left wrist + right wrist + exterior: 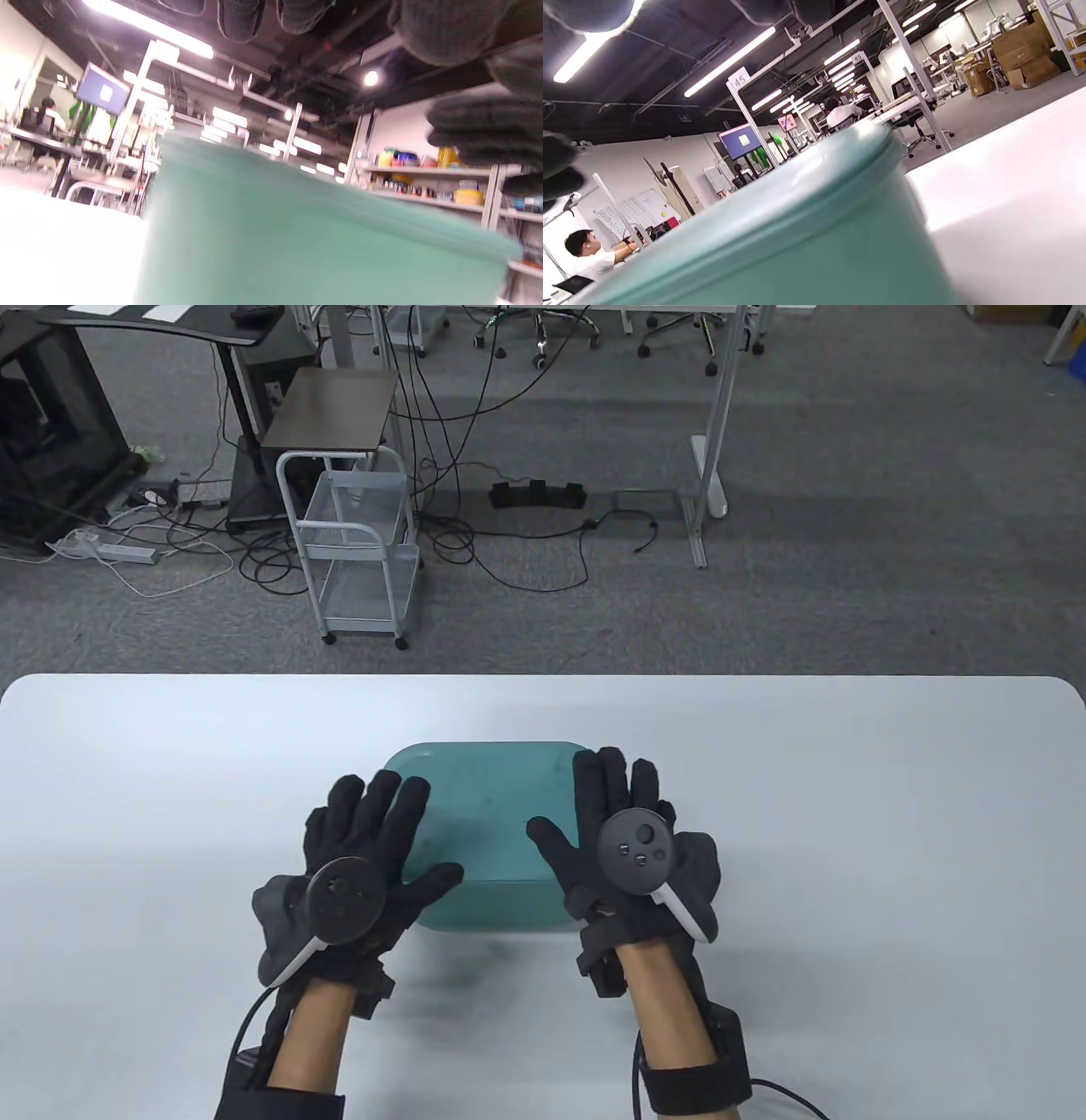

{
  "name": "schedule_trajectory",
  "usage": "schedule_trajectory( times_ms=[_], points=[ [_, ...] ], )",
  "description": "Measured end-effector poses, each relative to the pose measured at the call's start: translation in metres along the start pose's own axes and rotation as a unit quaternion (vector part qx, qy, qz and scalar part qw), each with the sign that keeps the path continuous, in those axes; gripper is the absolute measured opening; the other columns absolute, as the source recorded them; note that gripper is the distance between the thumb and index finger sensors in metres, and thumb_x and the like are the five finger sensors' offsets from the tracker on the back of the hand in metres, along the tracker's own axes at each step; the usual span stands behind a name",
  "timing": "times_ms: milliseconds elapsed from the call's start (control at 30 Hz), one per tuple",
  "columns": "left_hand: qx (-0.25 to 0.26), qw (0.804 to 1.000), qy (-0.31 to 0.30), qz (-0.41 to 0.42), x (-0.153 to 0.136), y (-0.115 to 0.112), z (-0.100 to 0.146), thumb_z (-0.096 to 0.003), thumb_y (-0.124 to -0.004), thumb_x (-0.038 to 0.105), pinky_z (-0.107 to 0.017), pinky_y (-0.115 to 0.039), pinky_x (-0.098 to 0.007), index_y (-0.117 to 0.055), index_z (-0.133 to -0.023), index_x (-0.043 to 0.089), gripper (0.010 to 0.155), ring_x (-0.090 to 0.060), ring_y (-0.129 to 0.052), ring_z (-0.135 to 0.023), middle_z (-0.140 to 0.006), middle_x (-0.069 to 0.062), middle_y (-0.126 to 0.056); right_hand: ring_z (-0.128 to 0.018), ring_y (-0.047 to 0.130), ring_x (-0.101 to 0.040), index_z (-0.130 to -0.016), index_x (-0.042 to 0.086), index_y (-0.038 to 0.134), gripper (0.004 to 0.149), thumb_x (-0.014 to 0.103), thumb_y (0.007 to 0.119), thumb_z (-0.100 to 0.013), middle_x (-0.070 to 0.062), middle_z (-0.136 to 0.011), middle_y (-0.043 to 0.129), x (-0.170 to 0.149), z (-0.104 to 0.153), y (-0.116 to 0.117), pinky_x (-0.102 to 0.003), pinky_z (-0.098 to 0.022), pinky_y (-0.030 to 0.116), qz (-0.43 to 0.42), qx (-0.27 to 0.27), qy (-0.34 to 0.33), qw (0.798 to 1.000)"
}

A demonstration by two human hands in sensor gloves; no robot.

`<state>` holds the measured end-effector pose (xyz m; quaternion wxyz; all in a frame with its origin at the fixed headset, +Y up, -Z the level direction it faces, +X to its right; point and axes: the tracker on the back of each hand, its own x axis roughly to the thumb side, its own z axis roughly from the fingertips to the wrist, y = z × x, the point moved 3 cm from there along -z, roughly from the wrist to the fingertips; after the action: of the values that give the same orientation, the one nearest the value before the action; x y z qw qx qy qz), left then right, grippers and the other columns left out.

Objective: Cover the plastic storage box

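Note:
A teal plastic storage box (492, 823) stands on the white table (170, 780) near its middle, with its teal lid (835, 169) lying on top. My left hand (411, 836) is spread flat with open fingers over the box's left side. My right hand (577, 802) is spread flat over its right side. In the left wrist view the fingertips (239, 17) hang above the blurred box (297, 237) with a gap between them. In the right wrist view the fingers (585, 12) are also above the box (797, 237). Neither hand holds anything.
The table's far edge runs just beyond the box. Past it on the floor stand a white wire cart (361, 551), cables and desk legs (713, 432). White table surface lies to the left and right of the box.

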<state>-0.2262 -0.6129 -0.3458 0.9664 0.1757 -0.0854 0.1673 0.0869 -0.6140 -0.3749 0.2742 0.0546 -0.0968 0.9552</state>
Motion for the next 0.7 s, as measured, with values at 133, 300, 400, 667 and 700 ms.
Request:
schedule_trajectory(
  times_ms=[133,300,400,667,700],
  points=[
    [0.072,0.997,0.023,0.01,-0.029,0.012,0.028,-0.0402,-0.071,0.081,-0.085,-0.022,-0.066,-0.032,-0.121,0.046,0.097,-0.042,-0.017,-0.124,-0.134,0.004,-0.03,-0.112,0.009,-0.051,-0.121,0.026,0.027,0.095,0.082,0.05,-0.047,-0.012,-0.131,0.023,-0.037,0.021,-0.006,-0.071,-0.071,0.019,0.004,-0.012,-0.004,1.0],
    [0.071,0.996,0.053,0.009,-0.061,-0.03,0.058,-0.0384,-0.068,0.085,-0.084,-0.021,-0.068,-0.027,-0.121,0.044,0.101,-0.045,-0.014,-0.122,-0.135,0.0,-0.027,-0.11,0.006,-0.054,-0.121,0.027,0.027,0.098,0.085,0.048,-0.045,-0.014,-0.131,0.022,-0.09,0.045,0.024,-0.073,-0.068,0.013,0.041,-0.043,0.011,0.998],
    [0.059,0.996,0.061,-0.017,-0.072,-0.047,0.067,-0.0388,-0.067,0.085,-0.083,-0.024,-0.068,-0.023,-0.121,0.044,0.102,-0.044,-0.014,-0.122,-0.134,-0.001,-0.025,-0.111,0.011,-0.055,-0.12,0.026,0.032,0.098,0.084,0.05,-0.043,-0.015,-0.131,0.028,-0.115,0.049,0.049,-0.074,-0.068,0.015,0.065,-0.018,0.034,0.997],
    [0.041,0.996,0.075,0.013,-0.085,-0.055,0.073,-0.039,-0.067,0.084,-0.082,-0.025,-0.069,-0.026,-0.121,0.041,0.101,-0.046,-0.016,-0.121,-0.133,-0.004,-0.028,-0.111,0.009,-0.053,-0.12,0.025,0.025,0.098,0.084,0.046,-0.044,-0.017,-0.13,0.024,-0.125,0.052,0.059,-0.073,-0.069,0.014,0.055,0.01,0.054,0.997],
    [0.039,0.996,0.077,0.017,-0.086,-0.056,0.073,-0.0391,-0.067,0.084,-0.082,-0.025,-0.069,-0.026,-0.121,0.041,0.101,-0.046,-0.016,-0.121,-0.133,-0.004,-0.028,-0.111,0.009,-0.053,-0.12,0.025,0.025,0.098,0.084,0.046,-0.044,-0.017,-0.13,0.024,-0.124,0.053,0.059,-0.073,-0.069,0.015,0.055,0.008,0.051,0.997]
  ],
)
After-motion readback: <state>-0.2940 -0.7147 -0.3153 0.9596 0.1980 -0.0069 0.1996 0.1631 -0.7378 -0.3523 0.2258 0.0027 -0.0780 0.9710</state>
